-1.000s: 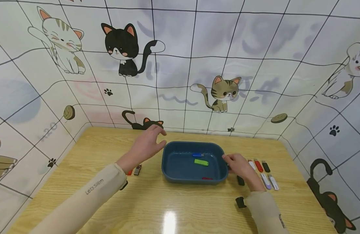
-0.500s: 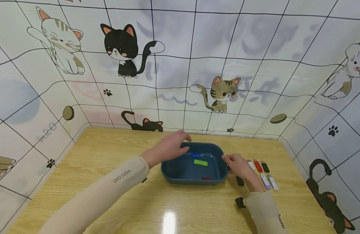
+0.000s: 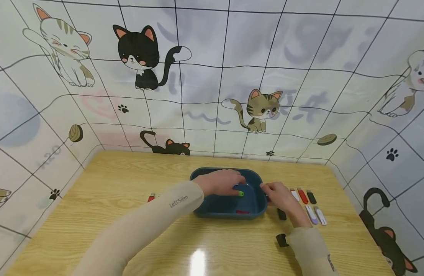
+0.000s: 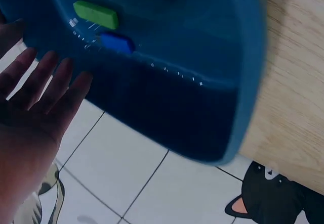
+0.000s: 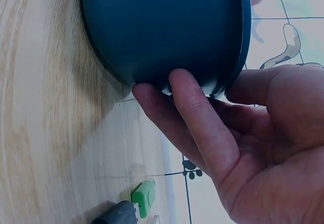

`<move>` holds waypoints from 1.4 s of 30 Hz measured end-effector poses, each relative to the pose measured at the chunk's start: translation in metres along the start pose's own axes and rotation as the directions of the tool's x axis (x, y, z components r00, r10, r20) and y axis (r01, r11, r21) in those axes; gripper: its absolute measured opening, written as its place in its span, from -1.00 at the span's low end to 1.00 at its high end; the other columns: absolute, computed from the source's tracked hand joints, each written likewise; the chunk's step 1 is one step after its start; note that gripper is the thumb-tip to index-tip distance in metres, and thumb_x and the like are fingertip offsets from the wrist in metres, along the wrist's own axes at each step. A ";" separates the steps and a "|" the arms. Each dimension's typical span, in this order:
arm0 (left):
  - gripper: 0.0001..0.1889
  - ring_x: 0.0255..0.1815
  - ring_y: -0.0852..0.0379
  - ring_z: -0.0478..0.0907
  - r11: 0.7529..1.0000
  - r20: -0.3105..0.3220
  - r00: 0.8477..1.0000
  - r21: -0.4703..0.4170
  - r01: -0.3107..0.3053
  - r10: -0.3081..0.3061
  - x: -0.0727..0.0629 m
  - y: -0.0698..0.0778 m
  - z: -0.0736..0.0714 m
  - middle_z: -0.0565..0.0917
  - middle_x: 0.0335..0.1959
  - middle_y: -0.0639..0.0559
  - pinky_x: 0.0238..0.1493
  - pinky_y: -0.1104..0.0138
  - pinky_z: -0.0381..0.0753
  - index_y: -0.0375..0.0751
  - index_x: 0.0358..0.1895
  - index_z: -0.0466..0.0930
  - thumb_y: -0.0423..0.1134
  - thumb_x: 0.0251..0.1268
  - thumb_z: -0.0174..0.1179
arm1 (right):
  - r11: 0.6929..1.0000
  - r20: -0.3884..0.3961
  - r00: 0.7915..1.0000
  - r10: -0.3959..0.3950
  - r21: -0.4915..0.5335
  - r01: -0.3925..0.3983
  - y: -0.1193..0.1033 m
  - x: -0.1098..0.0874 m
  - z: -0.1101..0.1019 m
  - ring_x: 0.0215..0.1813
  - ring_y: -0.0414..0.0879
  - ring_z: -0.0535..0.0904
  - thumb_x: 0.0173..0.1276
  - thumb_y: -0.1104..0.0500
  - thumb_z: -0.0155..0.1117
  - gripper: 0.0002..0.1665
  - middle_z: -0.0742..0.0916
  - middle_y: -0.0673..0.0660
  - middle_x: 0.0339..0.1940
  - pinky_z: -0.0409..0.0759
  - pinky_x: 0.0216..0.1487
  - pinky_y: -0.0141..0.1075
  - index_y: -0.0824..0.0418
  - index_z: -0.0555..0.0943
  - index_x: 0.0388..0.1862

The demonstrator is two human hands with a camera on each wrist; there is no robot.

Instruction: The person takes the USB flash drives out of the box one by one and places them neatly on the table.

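Observation:
A dark blue plastic bin (image 3: 229,216) stands on the table with a few USB sticks inside. My left hand (image 3: 223,182) is over the inside of the bin, reaching in from the left. Beneath its fingertips shows the end of a green USB stick (image 3: 241,193); the left wrist view has it whole beside a blue USB stick (image 4: 117,43). In that view the fingers are spread and hold nothing. A red USB stick (image 3: 243,211) lies by the bin's front wall. My right hand (image 3: 279,193) grips the bin's right end, thumb at the rim and fingers against the outer wall.
Right of the bin lie more USB sticks: a red one (image 3: 303,196), a black one (image 3: 311,197), a white and purple one (image 3: 311,214) and others. A green USB stick (image 5: 144,197) shows in the right wrist view. Another red USB stick (image 3: 151,197) lies to the left.
My left hand has moved right, from beside the bin's left end to over its inside, and now covers most of the green stick. The right hand and the bin have stayed put.

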State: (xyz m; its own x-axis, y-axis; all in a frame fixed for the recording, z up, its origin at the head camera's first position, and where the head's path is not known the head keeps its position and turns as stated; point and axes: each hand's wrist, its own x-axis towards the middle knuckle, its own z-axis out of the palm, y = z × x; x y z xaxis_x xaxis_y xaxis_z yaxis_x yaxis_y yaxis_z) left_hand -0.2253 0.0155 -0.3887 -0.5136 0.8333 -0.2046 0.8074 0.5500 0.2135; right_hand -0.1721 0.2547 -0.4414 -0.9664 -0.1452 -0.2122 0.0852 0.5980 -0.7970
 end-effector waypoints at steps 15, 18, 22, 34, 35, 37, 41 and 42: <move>-0.67 0.00 0.20 0.57 0.978 0.027 0.998 0.205 0.044 -0.051 0.026 0.002 0.026 0.67 0.05 0.08 -0.02 0.39 0.62 -0.05 0.24 0.64 -0.13 0.51 0.28 | 1.000 0.006 1.000 -0.009 -0.021 0.009 -0.003 0.001 -0.002 -0.51 -0.06 0.46 0.72 0.04 -0.01 -0.47 0.35 -0.01 -0.64 0.57 -0.37 -0.17 0.16 0.38 -0.55; -0.70 -0.04 0.20 0.54 0.973 0.015 0.998 0.225 0.053 -0.058 0.026 0.003 0.028 0.66 0.04 0.09 -0.04 0.40 0.60 -0.05 0.22 0.66 -0.14 0.52 0.28 | 1.000 0.003 1.000 -0.012 -0.023 0.012 -0.004 0.000 -0.003 -0.52 -0.03 0.48 0.72 0.03 -0.01 -0.47 0.34 -0.01 -0.65 0.56 -0.38 -0.15 0.16 0.36 -0.56; -0.70 -0.07 0.21 0.53 0.975 0.031 0.997 0.213 0.067 -0.075 0.026 0.004 0.028 0.66 0.03 0.08 -0.04 0.41 0.61 -0.06 0.22 0.65 -0.17 0.52 0.27 | 1.000 0.006 1.000 -0.017 -0.024 0.017 -0.003 0.000 -0.003 -0.52 -0.04 0.47 0.72 0.05 -0.02 -0.47 0.34 -0.02 -0.65 0.58 -0.37 -0.12 0.15 0.37 -0.57; -0.83 -0.21 0.18 0.51 0.968 0.108 0.984 0.219 0.119 -0.145 0.026 0.014 0.027 0.65 -0.09 0.09 -0.12 0.32 0.64 -0.01 0.07 0.70 -0.23 0.53 0.24 | 1.000 0.014 1.000 -0.011 -0.018 0.011 -0.003 0.000 0.000 -0.45 0.03 0.55 0.72 0.06 -0.02 -0.49 0.37 0.00 -0.63 0.62 -0.31 -0.10 0.17 0.40 -0.54; -0.83 -0.20 0.18 0.52 0.967 0.114 0.982 0.225 0.122 -0.150 0.026 0.015 0.027 0.66 -0.08 0.09 -0.10 0.31 0.64 -0.01 0.08 0.69 -0.24 0.54 0.24 | 1.000 0.014 1.000 -0.011 -0.017 0.012 -0.003 0.000 0.000 -0.45 0.04 0.54 0.72 0.06 -0.01 -0.49 0.36 0.00 -0.63 0.62 -0.32 -0.10 0.17 0.39 -0.55; -0.82 -0.17 0.19 0.56 0.963 0.120 0.981 0.240 0.122 -0.154 0.027 0.017 0.028 0.67 -0.04 0.09 -0.07 0.31 0.66 -0.01 0.09 0.68 -0.25 0.55 0.22 | 1.000 0.012 1.000 -0.010 -0.019 0.011 -0.004 -0.001 0.000 -0.44 0.01 0.54 0.72 0.07 -0.01 -0.49 0.36 0.00 -0.63 0.63 -0.31 -0.11 0.17 0.39 -0.55; -0.79 -0.10 0.18 0.62 0.949 0.112 0.982 0.293 0.113 -0.152 0.027 0.021 0.029 0.67 0.04 0.07 -0.02 0.32 0.69 -0.01 0.14 0.65 -0.26 0.57 0.20 | 1.000 0.007 1.000 0.000 -0.020 0.001 -0.004 -0.002 0.000 -0.42 -0.04 0.56 0.71 0.08 -0.01 -0.49 0.38 0.01 -0.60 0.66 -0.27 -0.14 0.17 0.38 -0.55; -0.79 -0.09 0.18 0.63 0.944 0.106 0.983 0.312 0.109 -0.149 0.027 0.022 0.030 0.67 0.05 0.07 -0.02 0.33 0.69 -0.01 0.15 0.64 -0.26 0.57 0.20 | 1.000 0.006 1.000 0.000 -0.021 0.000 -0.004 -0.002 0.000 -0.41 -0.05 0.57 0.71 0.08 -0.01 -0.50 0.39 0.01 -0.60 0.66 -0.27 -0.14 0.17 0.38 -0.55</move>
State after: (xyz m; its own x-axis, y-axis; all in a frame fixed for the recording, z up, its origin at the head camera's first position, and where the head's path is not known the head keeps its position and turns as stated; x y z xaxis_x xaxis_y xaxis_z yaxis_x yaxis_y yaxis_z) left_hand -0.2131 0.0482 -0.4179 -0.5944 0.7313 -0.3345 0.7964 0.5930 -0.1187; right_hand -0.1706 0.2527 -0.4378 -0.9650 -0.1497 -0.2152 0.0797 0.6143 -0.7850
